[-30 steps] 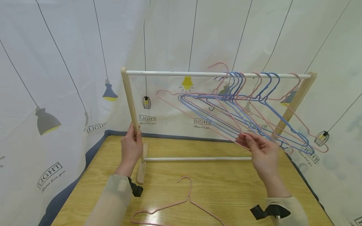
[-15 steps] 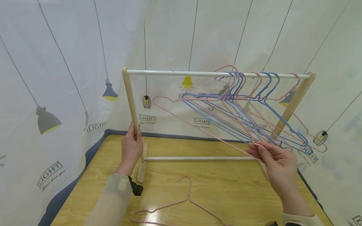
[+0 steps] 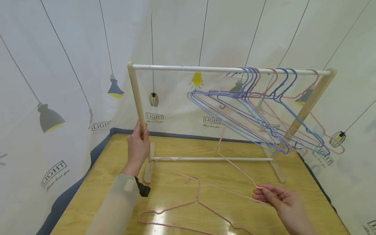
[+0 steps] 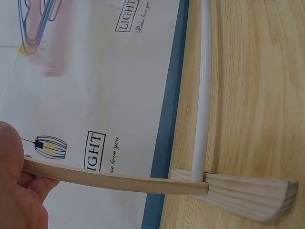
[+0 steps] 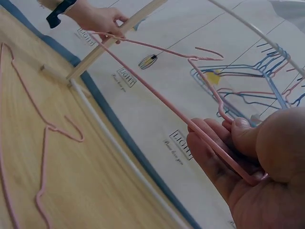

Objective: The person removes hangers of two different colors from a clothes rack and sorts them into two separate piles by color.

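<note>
Pink hanger [image 5: 167, 103], held in mid-air by one end: on the head view's clock face, its middle lies at four o'clock from the left hand [image 3: 138, 147] and ten o'clock from the right hand [image 3: 283, 202]. The two hands are well apart, each clamped on something different.

At eight o'clock, the left hand is wrapped round the rack's left post [image 3: 136, 94]. Just below it, at five o'clock from that hand, the rack's left foot [image 3: 148, 173] stands on the wooden surface [image 3: 97, 209]. The held hanger's far end shows blurred just beside this foot; whether they touch, I cannot tell.

At six o'clock, a second pink hanger [image 3: 197, 199] lies flat, its hook opening toward nine. The held hanger's own hook, blurred, points toward twelve, below the white upper rail [image 3: 176, 68] and off it.

Between two and three o'clock, blue and pink hangers [image 3: 241, 94] hang bunched from that rail, roughly at twelve from the right hand. At four o'clock, the right hand pinches the held hanger's near end between thumb and fingers. At three o'clock, the right post [image 3: 315, 98] ends the rack.
</note>
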